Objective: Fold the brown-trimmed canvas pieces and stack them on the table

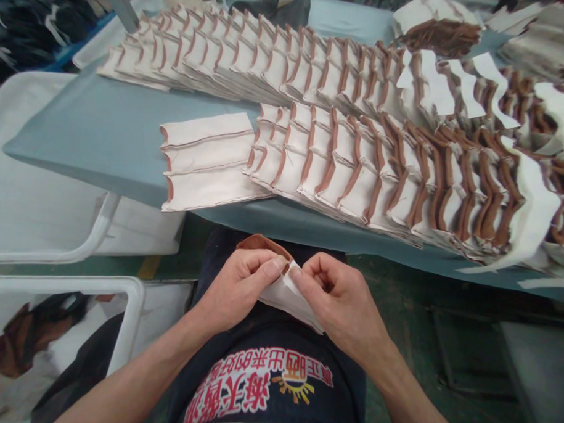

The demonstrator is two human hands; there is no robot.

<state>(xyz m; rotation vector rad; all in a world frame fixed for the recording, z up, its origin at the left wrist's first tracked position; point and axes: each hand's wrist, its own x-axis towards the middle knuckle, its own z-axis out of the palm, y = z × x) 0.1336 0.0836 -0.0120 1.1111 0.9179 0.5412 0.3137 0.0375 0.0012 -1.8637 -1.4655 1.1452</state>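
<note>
Just above my lap, both hands pinch a stitched fabric piece (290, 301), white on one face and brown on the other. My left hand (242, 284) grips its upper edge between thumb and fingers. Close beside it, my right hand (337, 290) has its thumb pressed on a small white bit at the same edge. Fingers cover part of the piece. Ahead on the blue-covered table (100, 125) lies a flat white panel (209, 163) with stitched seams and brown edges. A long overlapping row of similar pieces (357, 171) runs right from it.
A second overlapping row (269, 57) lies farther back, with a stack of brown and white pieces (439, 26) behind. White strips (532, 208) drape over the right end. At left stand white plastic bins (133, 317), the nearer holding dark, brown and white scraps.
</note>
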